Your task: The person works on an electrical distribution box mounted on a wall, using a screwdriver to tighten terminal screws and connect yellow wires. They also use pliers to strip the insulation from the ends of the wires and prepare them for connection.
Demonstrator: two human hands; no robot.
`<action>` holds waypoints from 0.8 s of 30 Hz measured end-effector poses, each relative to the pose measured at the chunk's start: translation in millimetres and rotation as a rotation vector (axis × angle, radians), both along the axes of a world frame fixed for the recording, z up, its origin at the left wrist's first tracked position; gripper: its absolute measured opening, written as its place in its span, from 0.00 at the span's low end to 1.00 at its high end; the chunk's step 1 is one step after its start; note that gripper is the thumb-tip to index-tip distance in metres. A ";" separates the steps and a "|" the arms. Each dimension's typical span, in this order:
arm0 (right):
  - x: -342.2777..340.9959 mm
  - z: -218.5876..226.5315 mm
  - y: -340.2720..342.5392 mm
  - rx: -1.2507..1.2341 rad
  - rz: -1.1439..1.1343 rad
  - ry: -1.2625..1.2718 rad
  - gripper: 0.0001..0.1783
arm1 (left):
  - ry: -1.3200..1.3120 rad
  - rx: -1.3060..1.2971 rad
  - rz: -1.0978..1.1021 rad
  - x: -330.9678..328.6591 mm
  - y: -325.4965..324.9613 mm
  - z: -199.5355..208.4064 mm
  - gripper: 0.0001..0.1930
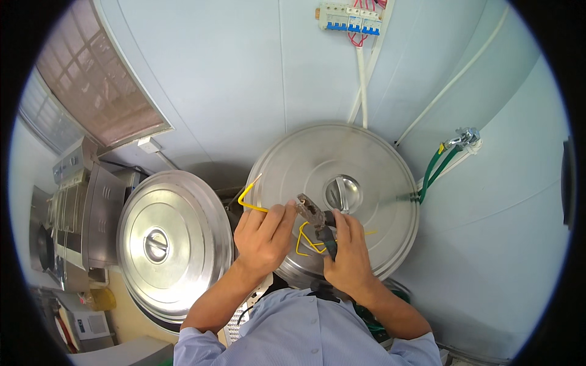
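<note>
A bent piece of yellow wire (246,196) with a bared tip sticks out of my left hand (265,236), whose fingers are closed on it. In my right hand (351,256) I grip pliers (312,212) with worn metal jaws and dark handles. The jaws point up and left, close to my left fingertips; whether they touch the wire I cannot tell. Below the pliers, more bent yellow wires (301,238) lie on the large round metal lid (390,177), partly hidden by the pliers and my right hand.
A second metal lid (189,226) covers a pot at the left. Stainless kitchen equipment (102,213) stands beyond it. On the far wall is a row of circuit breakers (353,25) with red wires. A tap (467,138) with a green hose (432,171) is on the right wall.
</note>
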State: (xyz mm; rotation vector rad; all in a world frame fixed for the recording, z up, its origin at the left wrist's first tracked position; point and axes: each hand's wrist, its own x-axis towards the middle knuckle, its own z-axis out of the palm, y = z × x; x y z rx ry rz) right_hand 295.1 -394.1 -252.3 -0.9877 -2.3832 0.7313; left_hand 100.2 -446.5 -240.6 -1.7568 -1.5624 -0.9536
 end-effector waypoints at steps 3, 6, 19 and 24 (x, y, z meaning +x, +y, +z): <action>1.5 -0.4 0.3 0.032 -0.006 -0.004 0.47 | -0.001 0.026 -0.003 0.7 -0.7 1.6 0.20; 4.1 3.6 0.8 0.014 -0.009 -0.007 0.47 | 0.004 0.040 -0.006 1.0 -3.2 3.4 0.21; 17.9 14.9 8.7 -0.058 0.090 0.058 0.42 | 0.019 0.127 -0.102 -1.3 -1.9 4.7 0.22; 17.2 14.5 10.1 -0.010 0.095 0.059 0.44 | -0.002 0.119 -0.111 -0.1 -1.4 10.2 0.20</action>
